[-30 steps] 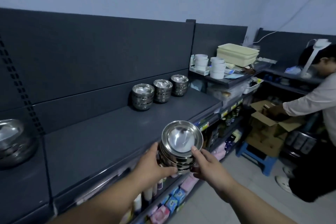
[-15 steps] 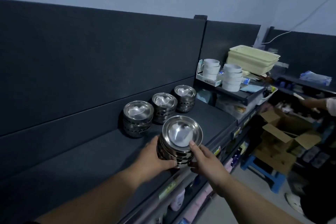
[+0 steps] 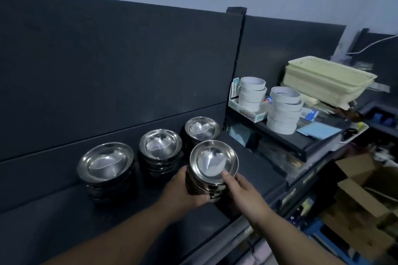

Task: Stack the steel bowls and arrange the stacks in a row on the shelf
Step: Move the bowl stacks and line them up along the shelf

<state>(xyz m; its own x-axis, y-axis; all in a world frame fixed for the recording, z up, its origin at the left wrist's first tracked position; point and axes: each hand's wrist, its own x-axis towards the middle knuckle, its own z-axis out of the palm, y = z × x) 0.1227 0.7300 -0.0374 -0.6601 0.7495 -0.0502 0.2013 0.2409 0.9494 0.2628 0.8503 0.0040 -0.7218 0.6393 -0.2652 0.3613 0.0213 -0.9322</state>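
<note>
Four stacks of steel bowls, one held in both hands over the dark shelf (image 3: 64, 211).
Left hand (image 3: 185, 189) has its fingers (image 3: 201, 199) clamped round the held stack (image 3: 214, 162) at its 8 o'clock side; right hand (image 3: 243, 191) grips the 4 o'clock side, thumb on the top rim. Three other stacks (image 3: 160, 145) stand in a row along the back panel (image 3: 107, 60), from 9 to 12 o'clock of the held one. White tape rolls (image 3: 284, 109) and cream baskets (image 3: 329, 79) sit at 2 o'clock.
</note>
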